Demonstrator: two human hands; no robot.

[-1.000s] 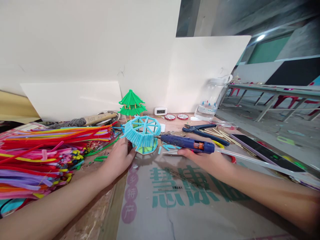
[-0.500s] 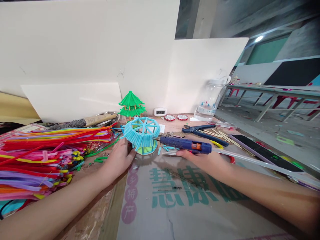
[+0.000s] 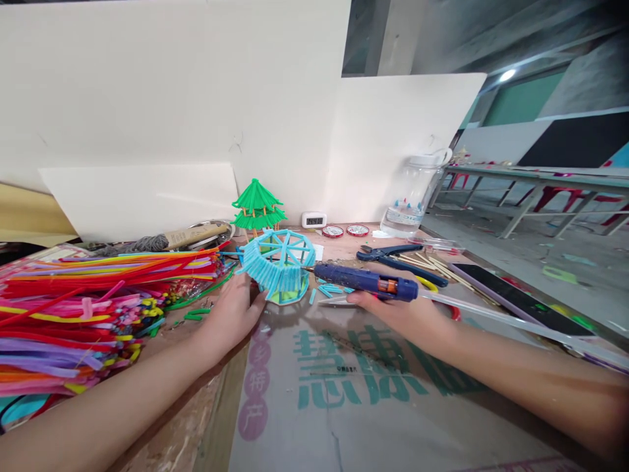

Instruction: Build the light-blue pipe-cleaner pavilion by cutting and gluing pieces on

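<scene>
Glue gun (image 3: 366, 280), clasped by right hand (image 3: 403, 313), nozzle raised back against blue roof (image 3: 278, 261); roof steadied by left hand (image 3: 234, 311). Pipe cleaners (image 3: 98, 295) left of roof.

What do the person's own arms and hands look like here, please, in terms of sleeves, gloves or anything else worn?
Both forearms are bare as far as the picture shows, with no sleeves in sight. The left hand and the right hand are ungloved, and no watch, bracelet or ring can be seen on them.
</scene>
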